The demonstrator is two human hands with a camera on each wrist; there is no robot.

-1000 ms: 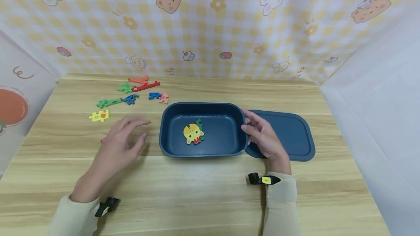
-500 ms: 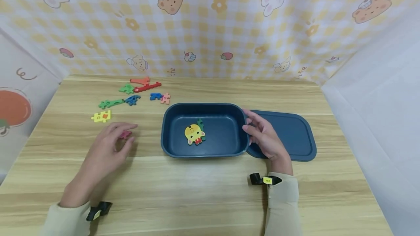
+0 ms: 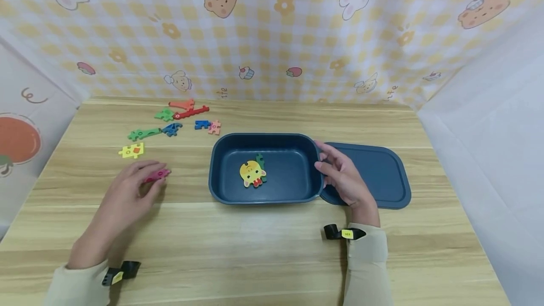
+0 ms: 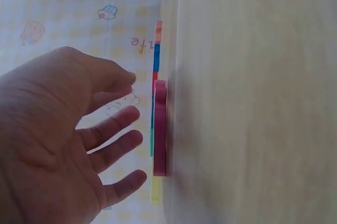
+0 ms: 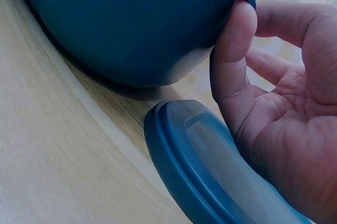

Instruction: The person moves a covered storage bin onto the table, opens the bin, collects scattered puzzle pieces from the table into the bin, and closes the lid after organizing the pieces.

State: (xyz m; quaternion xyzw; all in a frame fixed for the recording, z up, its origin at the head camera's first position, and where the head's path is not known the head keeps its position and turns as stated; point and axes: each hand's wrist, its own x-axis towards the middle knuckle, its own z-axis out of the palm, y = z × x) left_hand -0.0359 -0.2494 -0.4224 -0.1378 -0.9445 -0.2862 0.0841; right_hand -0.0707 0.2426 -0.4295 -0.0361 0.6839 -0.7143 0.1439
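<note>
- Head view: R hand [image 3: 345, 179] grips R end of blue box [image 3: 289, 174] by the rim, prob. to stop it sliding on wooden tbl [image 3: 263, 259].
- Head view: L hand [image 3: 129, 190] is L of box, thumb & forefinger either side of pink piece [image 3: 158, 174]; prob. curved that way to suit a small flat thing.
- Head view: lid [image 3: 384, 174] lies flat just R of box, partly hidden by R hand; prob. put aside so box is uncovered.
- Head view, in box: 2 pieces, yellow animal face [image 3: 252, 174] partly over dark green piece [image 3: 260, 159].
- Head view, outside box: 9 pieces on its L side, up to its far L corner, i.e. pink piece + 8: yellow piece [image 3: 132, 150], long green piece [image 3: 144, 134], light green piece [image 3: 164, 114], orange piece [image 3: 181, 104], red piece [image 3: 191, 112], salmon piece [image 3: 214, 127], 2 blue pieces [image 3: 172, 129].
- L wrist view: fingers loosely bent, spread, none seen touching pink piece, which lies flat, edge-on; approx. 6 others show as slivers toward box.
- R wrist view: thumb & 1 finger pinch box rim; other fingers bent, any contact w/ box: can't tell. 1 lid near box.
</note>
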